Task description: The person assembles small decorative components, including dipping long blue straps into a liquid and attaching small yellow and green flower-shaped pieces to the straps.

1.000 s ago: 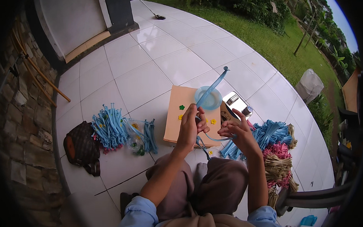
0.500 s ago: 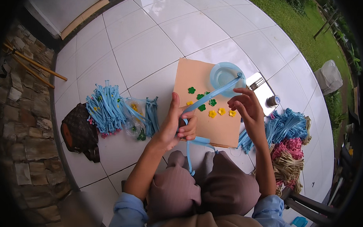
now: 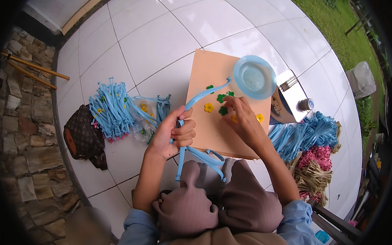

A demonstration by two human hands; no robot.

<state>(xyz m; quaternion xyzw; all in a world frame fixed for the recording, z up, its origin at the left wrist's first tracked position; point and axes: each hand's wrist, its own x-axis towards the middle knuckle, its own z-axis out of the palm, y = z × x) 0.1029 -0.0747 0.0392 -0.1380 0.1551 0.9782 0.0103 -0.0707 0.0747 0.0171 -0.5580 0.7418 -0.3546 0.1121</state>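
Observation:
My left hand [image 3: 175,134] is closed around light-blue strips [image 3: 203,94], held above my lap. One strip sticks out past the thumb toward the upper right and ends in a small knob; others hang below the fist. Over the tan board [image 3: 200,70], my right hand [image 3: 244,121] reaches down with bent fingers, thumb and forefinger apart. Its fingertips are beside a green flower-shaped piece [image 3: 223,111]; whether they touch it is hard to tell. More green pieces and a yellow flower piece [image 3: 209,107] lie close by. Another yellow flower [image 3: 259,118] sits right of the hand.
A pale blue bowl [image 3: 255,77] stands at the board's far right corner. Beside it, a metallic lid-like tray [image 3: 292,93] carries a fork and a small jar [image 3: 306,104]. Bundled blue strips [image 3: 111,106] and a brown bag [image 3: 84,137] lie left; blue, pink and beige bundles [image 3: 316,159] lie right.
My right hand has come down and left from near the bowl to the flower pieces. My left hand has shifted slightly left, still gripping, and the upper strip now curves and reaches less far.

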